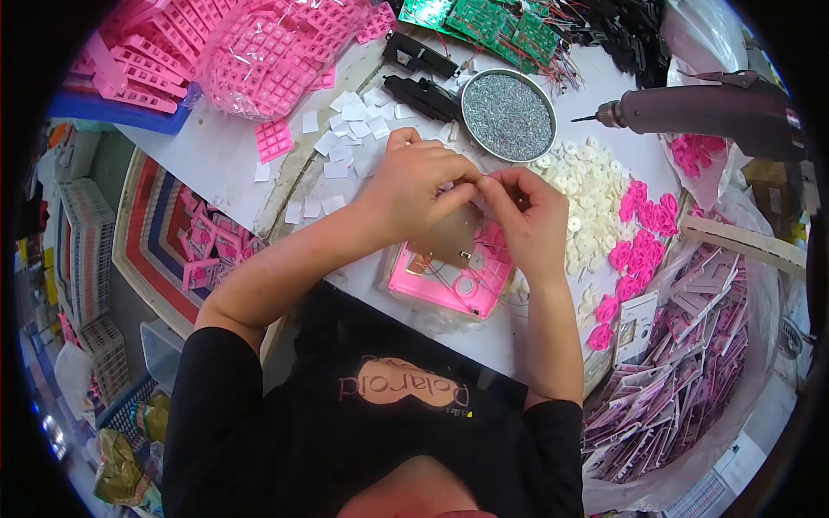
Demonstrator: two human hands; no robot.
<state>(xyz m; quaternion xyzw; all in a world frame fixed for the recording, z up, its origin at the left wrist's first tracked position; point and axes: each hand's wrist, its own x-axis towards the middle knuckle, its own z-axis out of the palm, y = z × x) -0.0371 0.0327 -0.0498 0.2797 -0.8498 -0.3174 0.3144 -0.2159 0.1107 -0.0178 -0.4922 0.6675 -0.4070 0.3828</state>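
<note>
A thin brown circuit board [447, 237] stands tilted over an open pink plastic housing [423, 281], with thin wires running between them. My left hand [423, 186] is closed, its fingertips at the board's upper edge. Against those fingertips, my right hand [528, 216] pinches thumb and forefinger together. Whatever is between its fingers is too small or hidden to make out. The housing lies face down on the table close to my body, on what looks like clear plastic. Inside it show a round ring and some small metal parts.
Beyond my hands sits a round tin of small screws [508, 115]. White discs [591, 186] and pink rosette-like pieces [635, 259] are heaped at right, below an electric screwdriver [708, 116]. White squares [345, 129], pink keypads [276, 65] and green circuit boards [492, 30] lie farther back.
</note>
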